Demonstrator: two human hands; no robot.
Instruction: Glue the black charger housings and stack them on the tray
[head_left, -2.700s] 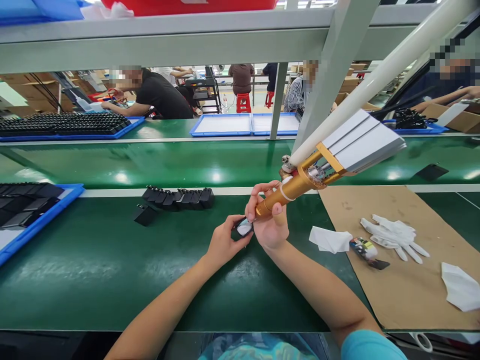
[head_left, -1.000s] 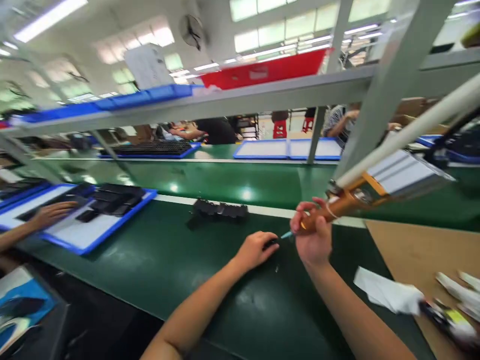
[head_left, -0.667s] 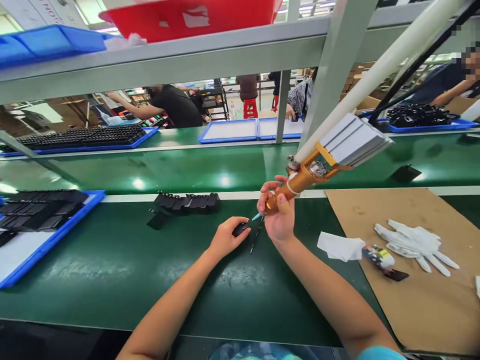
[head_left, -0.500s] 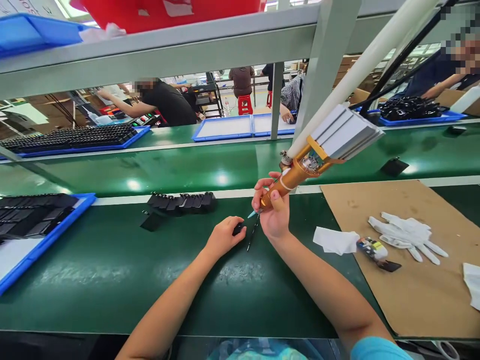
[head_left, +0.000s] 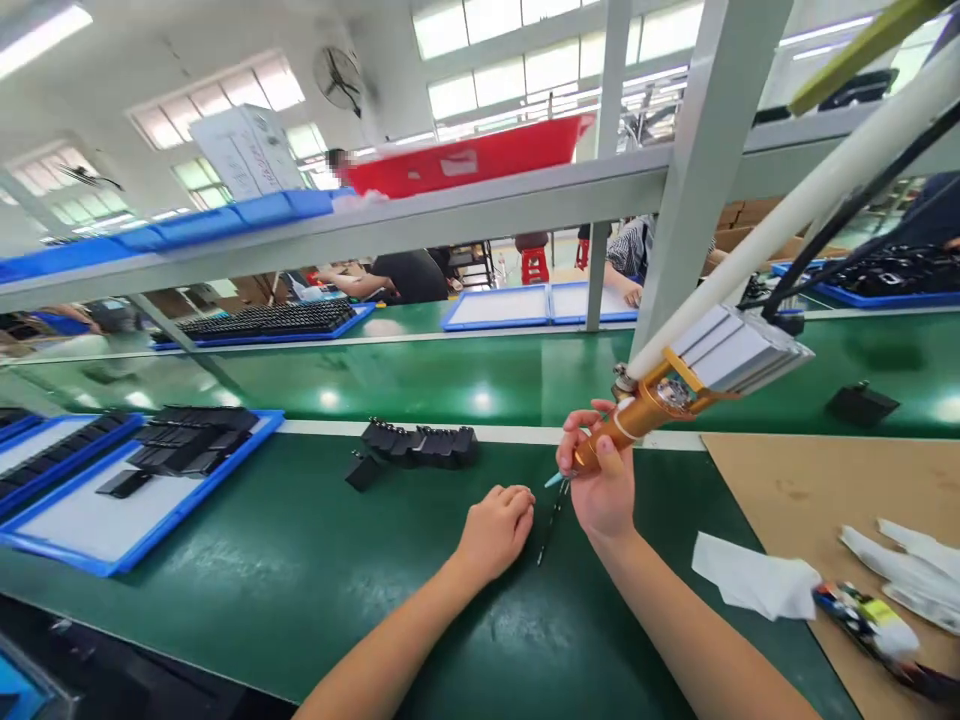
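Note:
My right hand (head_left: 604, 495) is wrapped round an orange metal cylinder (head_left: 622, 425), its thumb lying along the front. A grey-white finned block (head_left: 739, 350) tops that tool, which lies against a white pole. A pale blue tip (head_left: 553, 480) pokes out below my right fingers, and a thin black cord (head_left: 551, 525) with bare-looking ends hangs beside it. Just left of these, my left hand (head_left: 499, 530) is low over the green bench with curled fingers; whatever they hold is hidden. Behind stands a row of black box-shaped adapters (head_left: 420, 443), with a single black adapter (head_left: 361, 470) in front.
Blue-rimmed trays (head_left: 112, 520) with black adapters are at left. Brown cardboard (head_left: 825, 480) at right bears white gloves (head_left: 900, 570), with a white paper (head_left: 750, 575) and a colourful small item (head_left: 862, 620) at its edge. A metal shelf frame (head_left: 450, 210) crosses overhead; people work beyond.
The view has tilted up and turned left, so more trays and ceiling show. My left hand has turned over the small black part seen earlier beneath its fingers. My right hand keeps its grip.

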